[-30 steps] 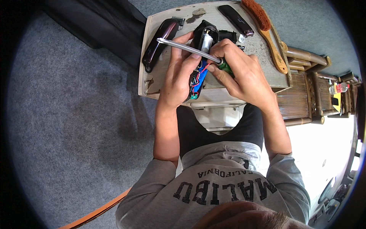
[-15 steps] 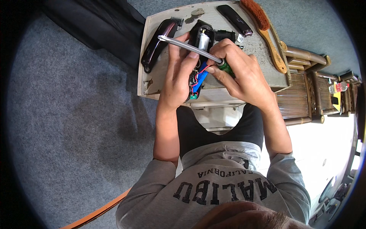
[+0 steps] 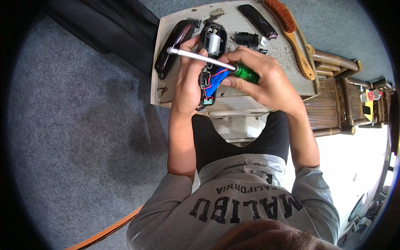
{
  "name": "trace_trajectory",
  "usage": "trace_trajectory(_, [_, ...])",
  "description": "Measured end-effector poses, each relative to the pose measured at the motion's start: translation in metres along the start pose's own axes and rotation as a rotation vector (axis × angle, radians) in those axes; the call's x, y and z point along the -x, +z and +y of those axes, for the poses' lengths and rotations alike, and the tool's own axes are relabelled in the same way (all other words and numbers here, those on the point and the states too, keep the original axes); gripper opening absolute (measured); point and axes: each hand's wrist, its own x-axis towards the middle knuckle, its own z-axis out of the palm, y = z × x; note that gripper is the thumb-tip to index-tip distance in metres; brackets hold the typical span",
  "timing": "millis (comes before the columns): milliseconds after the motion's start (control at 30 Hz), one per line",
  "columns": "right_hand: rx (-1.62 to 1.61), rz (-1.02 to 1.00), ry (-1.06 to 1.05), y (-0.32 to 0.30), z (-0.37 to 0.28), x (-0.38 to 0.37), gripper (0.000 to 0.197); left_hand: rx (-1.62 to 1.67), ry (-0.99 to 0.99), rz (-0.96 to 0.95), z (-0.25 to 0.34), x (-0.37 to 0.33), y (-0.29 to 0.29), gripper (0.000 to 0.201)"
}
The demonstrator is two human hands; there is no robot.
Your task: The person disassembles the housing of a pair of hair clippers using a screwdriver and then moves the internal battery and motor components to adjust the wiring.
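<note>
My left hand (image 3: 188, 88) is closed around the opened black housing of a hair clipper (image 3: 223, 35). A silver motor (image 3: 214, 44) sits in the upper end of the housing. Lower down are red wires, a small green board (image 3: 208, 101) and a blue battery (image 3: 215, 84). My right hand (image 3: 273, 79) grips a screwdriver (image 3: 247, 73) by its green handle. Its metal shaft points left across the housing, with the tip past my left fingers. The right thumb and a fingertip are at the battery's upper end; whether they pinch it is hard to see.
A whole dark clipper (image 3: 173, 46) lies left on the wooden tabletop (image 3: 168, 89). Behind my hands are a black plastic part (image 3: 246, 39) and a dark cover (image 3: 257, 21). A wooden-handled brush (image 3: 298, 54) lies along the right edge. A bamboo chair (image 3: 321, 104) stands beyond.
The clipper housing has shifted slightly left and turned more face-up. The battery now sits at more of an angle. The screwdriver's shaft has tilted flatter, its tip a little farther left.
</note>
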Motion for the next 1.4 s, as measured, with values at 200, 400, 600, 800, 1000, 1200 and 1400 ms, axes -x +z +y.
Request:
trace_trajectory(200, [-0.146,-0.066,0.186,-0.008,-0.012,0.0,0.037,-0.014,0.024,-0.02,-0.004,-0.002,-0.001,0.052])
trace_trajectory(400, [-0.382,-0.028,0.331,-0.003,-0.014,0.002,0.035,-0.052,0.012,-0.038,0.001,-0.004,0.001,0.052])
trace_trajectory(600, [-0.563,0.041,0.523,0.0,-0.016,-0.006,0.036,0.022,-0.04,-0.026,0.003,-0.004,0.001,0.042])
trace_trajectory(800, [-0.634,0.035,0.61,0.001,-0.008,-0.007,0.04,0.062,-0.059,-0.027,0.006,0.001,0.003,0.044])
trace_trajectory(1000, [-0.773,0.007,0.623,-0.008,-0.01,-0.008,0.034,0.091,-0.034,-0.041,0.006,0.0,0.005,0.051])
trace_trajectory(1200, [-0.811,0.026,0.608,-0.008,-0.003,-0.005,0.036,0.039,-0.034,-0.028,0.01,0.003,0.008,0.061])
trace_trajectory(1400, [-0.834,0.013,0.61,-0.009,-0.003,-0.004,0.038,0.051,-0.053,-0.055,0.01,0.003,0.007,0.062])
